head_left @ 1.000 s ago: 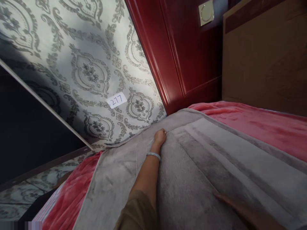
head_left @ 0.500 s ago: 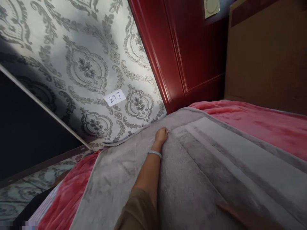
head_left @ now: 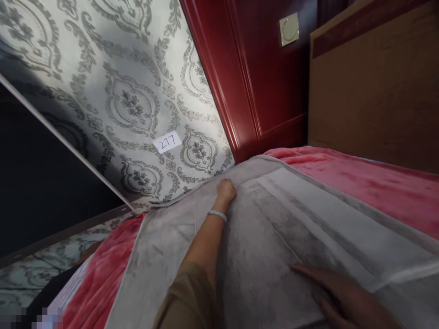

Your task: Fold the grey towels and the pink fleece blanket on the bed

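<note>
A grey plush blanket (head_left: 254, 233) with folded-over lighter and darker bands lies spread before me. Its far edge runs along the wall. My left hand (head_left: 226, 190), a bracelet on its wrist, is closed at the far part of the blanket; its curled fingers grip the fabric there. At the lower right, my right hand (head_left: 346, 292) hovers over or rests on the blanket, somewhat blurred and cut off by the frame's edge. Its forefinger is stretched out and the thumb is apart from it, with nothing seen between them.
A pink-red blanket (head_left: 370, 187) lies under the grey one and shows on both sides. Patterned wallpaper (head_left: 133, 105) with a paper label reading 277 (head_left: 167, 142) rises behind. Beside it stand a dark red panel (head_left: 274, 82) and a large cardboard box (head_left: 370, 100).
My right hand has come further into view from the bottom right, moving left and up. My left hand has shifted slightly left, still closed. The camera view has tilted a little.
</note>
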`<state>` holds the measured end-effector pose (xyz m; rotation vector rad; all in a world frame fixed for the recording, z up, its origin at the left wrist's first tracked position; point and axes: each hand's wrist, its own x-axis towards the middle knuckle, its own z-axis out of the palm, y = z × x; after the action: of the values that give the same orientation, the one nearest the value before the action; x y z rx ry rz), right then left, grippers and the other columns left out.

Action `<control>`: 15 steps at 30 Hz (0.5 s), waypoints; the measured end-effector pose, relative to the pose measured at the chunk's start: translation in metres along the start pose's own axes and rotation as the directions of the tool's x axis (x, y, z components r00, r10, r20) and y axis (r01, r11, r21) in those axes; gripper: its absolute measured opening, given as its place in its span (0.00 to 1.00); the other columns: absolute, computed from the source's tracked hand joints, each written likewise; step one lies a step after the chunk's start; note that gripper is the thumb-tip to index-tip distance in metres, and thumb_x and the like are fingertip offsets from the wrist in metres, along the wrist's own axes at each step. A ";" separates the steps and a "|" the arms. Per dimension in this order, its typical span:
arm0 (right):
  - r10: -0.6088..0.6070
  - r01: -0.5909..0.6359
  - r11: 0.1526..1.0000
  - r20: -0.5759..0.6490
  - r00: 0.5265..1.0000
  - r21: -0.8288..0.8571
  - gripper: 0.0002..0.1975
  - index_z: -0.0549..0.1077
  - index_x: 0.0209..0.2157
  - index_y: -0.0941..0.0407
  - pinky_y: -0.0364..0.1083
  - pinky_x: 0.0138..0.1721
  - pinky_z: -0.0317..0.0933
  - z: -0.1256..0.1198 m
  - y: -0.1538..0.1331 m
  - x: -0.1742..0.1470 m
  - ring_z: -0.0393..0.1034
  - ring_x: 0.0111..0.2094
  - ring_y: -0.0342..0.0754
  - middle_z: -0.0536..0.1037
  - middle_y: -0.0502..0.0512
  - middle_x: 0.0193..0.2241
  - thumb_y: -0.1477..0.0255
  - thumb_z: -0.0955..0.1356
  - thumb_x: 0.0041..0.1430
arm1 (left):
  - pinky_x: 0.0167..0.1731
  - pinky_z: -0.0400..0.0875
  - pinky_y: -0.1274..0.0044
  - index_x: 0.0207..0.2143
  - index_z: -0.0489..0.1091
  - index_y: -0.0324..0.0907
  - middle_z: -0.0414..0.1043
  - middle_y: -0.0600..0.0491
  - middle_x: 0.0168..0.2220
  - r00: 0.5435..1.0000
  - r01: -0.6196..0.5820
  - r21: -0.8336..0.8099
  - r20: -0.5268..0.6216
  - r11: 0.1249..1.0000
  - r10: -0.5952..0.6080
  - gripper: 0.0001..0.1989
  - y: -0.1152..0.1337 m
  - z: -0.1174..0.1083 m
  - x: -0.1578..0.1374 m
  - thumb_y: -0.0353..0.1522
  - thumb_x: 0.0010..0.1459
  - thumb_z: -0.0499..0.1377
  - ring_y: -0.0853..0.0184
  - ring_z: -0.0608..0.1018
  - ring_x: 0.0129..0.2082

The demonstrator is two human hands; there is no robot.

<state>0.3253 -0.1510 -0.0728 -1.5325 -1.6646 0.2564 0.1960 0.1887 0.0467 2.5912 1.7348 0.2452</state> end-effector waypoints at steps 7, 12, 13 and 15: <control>0.037 -0.037 0.999 0.023 0.999 0.006 0.24 0.77 0.56 0.50 0.55 0.50 0.72 -0.001 -0.011 0.006 0.76 0.49 0.53 0.78 0.55 0.51 0.67 0.61 0.61 | 0.66 0.50 0.53 0.67 0.57 0.35 0.52 0.33 0.71 0.997 -0.059 0.043 0.055 0.997 0.056 0.34 0.030 0.022 -0.067 0.48 0.67 0.48 0.45 0.53 0.71; 0.060 -0.060 0.998 0.042 0.997 0.009 0.26 0.77 0.55 0.52 0.56 0.49 0.71 -0.005 -0.020 0.012 0.76 0.49 0.53 0.78 0.55 0.51 0.68 0.59 0.59 | 0.69 0.42 0.52 0.71 0.51 0.38 0.42 0.39 0.74 0.984 -0.061 0.018 0.166 0.998 0.057 0.35 0.035 0.021 -0.073 0.48 0.69 0.42 0.48 0.46 0.74; 0.064 -0.065 0.998 0.044 0.997 0.024 0.26 0.77 0.55 0.52 0.55 0.48 0.71 -0.007 -0.022 0.013 0.76 0.48 0.53 0.78 0.56 0.51 0.68 0.59 0.59 | 0.69 0.43 0.53 0.71 0.51 0.39 0.42 0.41 0.74 0.978 -0.066 0.001 0.199 0.998 0.064 0.35 0.035 0.015 -0.073 0.48 0.69 0.41 0.49 0.46 0.74; 0.063 -0.067 0.995 0.050 0.997 0.080 0.26 0.77 0.54 0.54 0.53 0.44 0.71 -0.014 -0.024 0.015 0.77 0.43 0.52 0.79 0.57 0.50 0.65 0.60 0.59 | 0.69 0.46 0.55 0.70 0.53 0.39 0.44 0.42 0.74 0.963 -0.087 -0.023 0.253 0.996 0.090 0.33 0.035 0.002 -0.079 0.46 0.70 0.41 0.50 0.48 0.73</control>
<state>0.3186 -0.1487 -0.0423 -1.5314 -1.6223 0.3937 0.1993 0.1024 0.0388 2.5600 1.5300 -0.0743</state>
